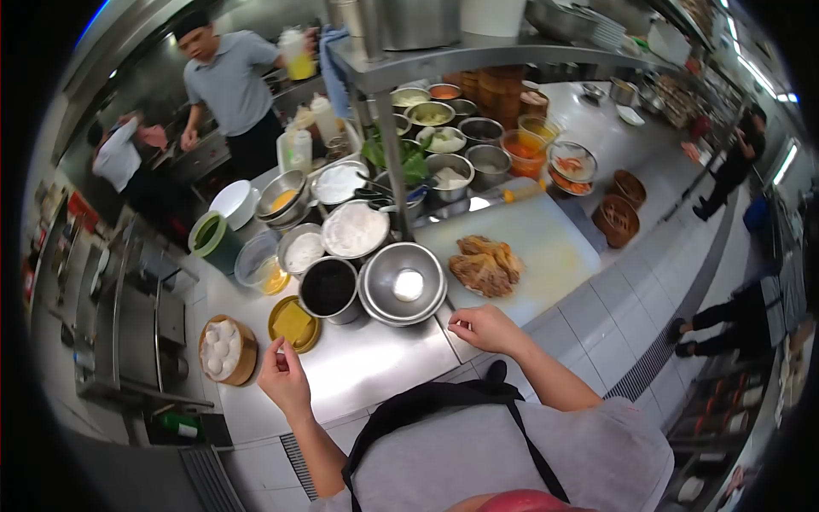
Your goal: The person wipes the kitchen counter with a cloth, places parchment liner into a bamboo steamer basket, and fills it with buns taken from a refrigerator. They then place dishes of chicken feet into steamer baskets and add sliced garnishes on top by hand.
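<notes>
My left hand (284,377) hangs over the near edge of the steel counter (358,363), its fingers curled together. It is nearest to a yellow dish (294,324) with a yellow block in it and a round steamer (228,351) of white buns. My right hand (488,330) is over the counter edge with its fingers bent in, just right of the stacked steel bowls (403,284). What either hand holds, if anything, is too small to make out. Browned meat (486,266) lies on the white cutting board (554,243) beyond my right hand.
A dark-filled pot (329,289), bowls of white powder (356,229) and a green tub (215,241) stand at the left. An overhead shelf (512,53) rests on a post. A person (230,81) holding a bottle stands across the counter; others stand farther off.
</notes>
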`<state>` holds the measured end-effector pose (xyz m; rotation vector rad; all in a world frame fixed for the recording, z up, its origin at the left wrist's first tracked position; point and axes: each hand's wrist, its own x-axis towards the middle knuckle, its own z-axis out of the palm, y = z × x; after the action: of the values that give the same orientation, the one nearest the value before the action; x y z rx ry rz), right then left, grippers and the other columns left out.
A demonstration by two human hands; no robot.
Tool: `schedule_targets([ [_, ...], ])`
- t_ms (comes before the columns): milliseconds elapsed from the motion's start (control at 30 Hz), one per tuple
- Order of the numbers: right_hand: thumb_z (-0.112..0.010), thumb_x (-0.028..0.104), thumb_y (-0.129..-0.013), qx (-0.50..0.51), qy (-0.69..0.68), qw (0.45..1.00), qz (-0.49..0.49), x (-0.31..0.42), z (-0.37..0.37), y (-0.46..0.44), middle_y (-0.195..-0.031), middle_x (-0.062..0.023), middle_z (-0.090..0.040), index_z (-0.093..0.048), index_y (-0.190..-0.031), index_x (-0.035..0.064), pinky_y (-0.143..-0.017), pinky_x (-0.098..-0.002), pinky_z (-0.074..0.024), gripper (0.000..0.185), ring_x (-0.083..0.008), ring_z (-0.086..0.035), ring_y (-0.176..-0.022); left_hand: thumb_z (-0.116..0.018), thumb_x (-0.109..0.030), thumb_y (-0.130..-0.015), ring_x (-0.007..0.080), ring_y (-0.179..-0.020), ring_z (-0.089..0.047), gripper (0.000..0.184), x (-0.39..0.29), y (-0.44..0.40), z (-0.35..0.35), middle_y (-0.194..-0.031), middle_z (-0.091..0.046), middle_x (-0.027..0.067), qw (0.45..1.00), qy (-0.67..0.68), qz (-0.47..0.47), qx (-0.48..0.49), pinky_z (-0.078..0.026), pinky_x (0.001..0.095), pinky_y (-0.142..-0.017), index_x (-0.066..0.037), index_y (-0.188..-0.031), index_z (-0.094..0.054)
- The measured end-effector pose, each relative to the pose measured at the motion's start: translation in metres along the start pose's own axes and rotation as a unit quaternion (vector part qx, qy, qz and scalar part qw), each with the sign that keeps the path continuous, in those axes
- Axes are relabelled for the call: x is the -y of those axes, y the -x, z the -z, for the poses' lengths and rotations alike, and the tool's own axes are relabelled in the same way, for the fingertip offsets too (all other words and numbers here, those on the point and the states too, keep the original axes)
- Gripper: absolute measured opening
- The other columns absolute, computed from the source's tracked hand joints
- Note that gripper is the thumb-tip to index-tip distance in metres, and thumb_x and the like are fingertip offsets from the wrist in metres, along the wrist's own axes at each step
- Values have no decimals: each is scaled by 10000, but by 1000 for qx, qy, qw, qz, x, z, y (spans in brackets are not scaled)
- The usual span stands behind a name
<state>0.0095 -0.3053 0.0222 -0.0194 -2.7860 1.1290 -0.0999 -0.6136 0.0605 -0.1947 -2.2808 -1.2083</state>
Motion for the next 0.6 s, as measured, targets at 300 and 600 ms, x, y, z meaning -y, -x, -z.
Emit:
schedule_targets([
  [300,-595,211,-776,-44,15,998,-35,-41,53,21,-674,-113,-602,-620,-771,60,-593,-387,-455,153,-292,-580,-647,-574,-53,-823,25,-423,-369,104,-60,18,-61,-503,-455,-18,995,69,-47,61,-300,176,-406,19,-883,-622],
  [600,-597,171,-749,-192,107,975,26,-177,191,16,-811,-101,-581,-622,-744,64,-624,-345,-466,110,-269,-573,-714,-582,-55,-812,40,-463,-409,139,-146,81,-164,-554,-509,-3,991,100,-37,82,-333,179,-438,3,-929,-629],
])
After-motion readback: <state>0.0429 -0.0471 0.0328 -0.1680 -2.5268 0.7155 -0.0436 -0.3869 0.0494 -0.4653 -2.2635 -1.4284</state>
